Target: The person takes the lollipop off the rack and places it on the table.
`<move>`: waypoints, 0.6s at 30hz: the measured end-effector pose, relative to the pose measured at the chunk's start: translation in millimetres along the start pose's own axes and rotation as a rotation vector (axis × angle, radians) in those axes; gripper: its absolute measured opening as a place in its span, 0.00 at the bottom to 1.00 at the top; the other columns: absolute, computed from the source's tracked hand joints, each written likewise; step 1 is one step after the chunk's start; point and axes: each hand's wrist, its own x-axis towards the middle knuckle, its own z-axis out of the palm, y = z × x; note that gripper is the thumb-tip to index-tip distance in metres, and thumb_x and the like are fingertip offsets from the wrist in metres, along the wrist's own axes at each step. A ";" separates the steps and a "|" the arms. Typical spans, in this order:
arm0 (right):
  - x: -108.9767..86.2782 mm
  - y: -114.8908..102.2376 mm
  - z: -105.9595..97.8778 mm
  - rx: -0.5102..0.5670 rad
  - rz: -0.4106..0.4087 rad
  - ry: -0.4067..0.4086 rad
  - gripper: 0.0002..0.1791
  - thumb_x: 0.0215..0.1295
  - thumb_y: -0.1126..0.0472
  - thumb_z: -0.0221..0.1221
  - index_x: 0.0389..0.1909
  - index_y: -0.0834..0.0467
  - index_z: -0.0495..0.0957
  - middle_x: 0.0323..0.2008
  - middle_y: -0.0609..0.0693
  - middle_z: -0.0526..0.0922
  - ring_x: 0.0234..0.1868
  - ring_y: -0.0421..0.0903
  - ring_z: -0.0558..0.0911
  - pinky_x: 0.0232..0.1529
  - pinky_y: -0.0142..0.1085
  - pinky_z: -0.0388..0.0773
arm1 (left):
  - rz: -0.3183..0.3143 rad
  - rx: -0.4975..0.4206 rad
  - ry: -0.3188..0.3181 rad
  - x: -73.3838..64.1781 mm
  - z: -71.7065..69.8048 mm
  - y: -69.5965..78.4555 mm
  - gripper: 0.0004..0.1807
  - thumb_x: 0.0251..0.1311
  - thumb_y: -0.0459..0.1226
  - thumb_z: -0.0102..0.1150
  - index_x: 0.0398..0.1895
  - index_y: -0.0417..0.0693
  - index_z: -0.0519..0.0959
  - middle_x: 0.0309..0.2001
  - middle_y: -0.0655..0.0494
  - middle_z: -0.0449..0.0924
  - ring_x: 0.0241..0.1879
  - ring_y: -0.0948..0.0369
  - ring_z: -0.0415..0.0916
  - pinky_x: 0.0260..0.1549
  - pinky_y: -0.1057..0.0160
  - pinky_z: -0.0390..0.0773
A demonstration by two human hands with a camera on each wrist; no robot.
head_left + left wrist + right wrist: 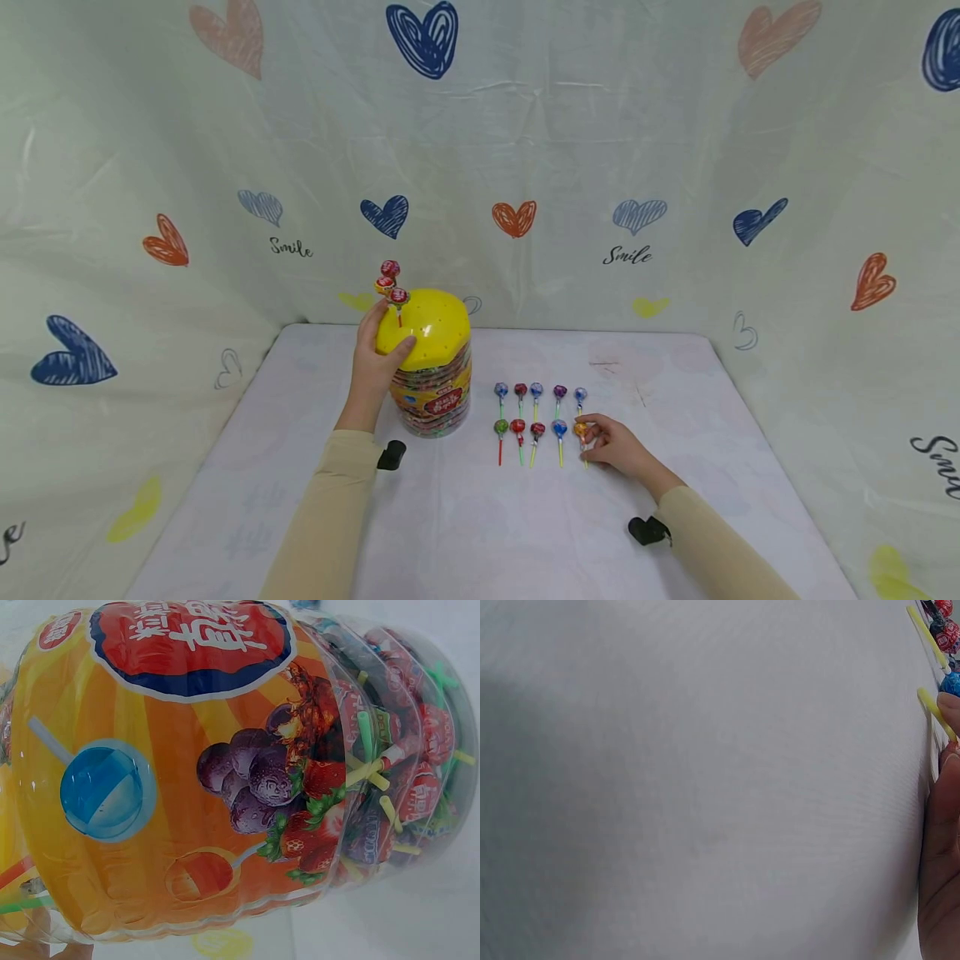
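Observation:
A clear plastic candy jar (442,406) with a yellow domed lid (431,325) stands left of the middle of the table. My left hand (378,354) grips the lid from its left side, thumb toward the front. Three wrapped lollipops (399,297) stick up from the lid. Packed lollipops (420,772) show through the jar wall in the left wrist view. My right hand (611,442) pinches an orange lollipop (580,429) with a yellow stick, the right-hand one of the front row. In the right wrist view, that yellow stick (930,705) lies by the thumb.
Right of the jar, lollipops lie in two rows, heads away from me, among them a green one (501,427) and a purple one (560,391). The white-covered table (480,533) meets a heart-printed curtain (450,150) behind and at both sides.

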 end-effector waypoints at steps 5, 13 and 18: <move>-0.2 -1.2 -0.2 -0.002 -0.006 -0.005 0.33 0.52 0.69 0.71 0.61 0.62 0.72 0.34 0.51 0.75 0.21 0.45 0.71 0.19 0.33 0.73 | -0.007 -0.009 -0.009 -2.0 -0.6 5.7 0.41 0.61 0.44 0.64 0.76 0.57 0.56 0.75 0.56 0.47 0.72 0.53 0.49 0.69 0.51 0.56; -0.3 -0.2 -0.6 -0.020 -0.010 -0.009 0.33 0.52 0.68 0.71 0.61 0.61 0.72 0.33 0.51 0.74 0.21 0.45 0.71 0.19 0.33 0.73 | -0.042 -0.004 -0.037 -16.6 -2.6 44.8 0.40 0.63 0.39 0.61 0.76 0.47 0.54 0.76 0.49 0.46 0.72 0.50 0.48 0.70 0.52 0.54; -0.4 1.8 -1.7 -0.004 -0.021 -0.017 0.35 0.53 0.68 0.70 0.63 0.62 0.70 0.33 0.52 0.74 0.21 0.44 0.71 0.19 0.33 0.74 | -0.036 0.010 -0.031 -18.6 -2.5 47.7 0.40 0.64 0.39 0.61 0.76 0.46 0.55 0.75 0.48 0.46 0.72 0.50 0.48 0.70 0.52 0.54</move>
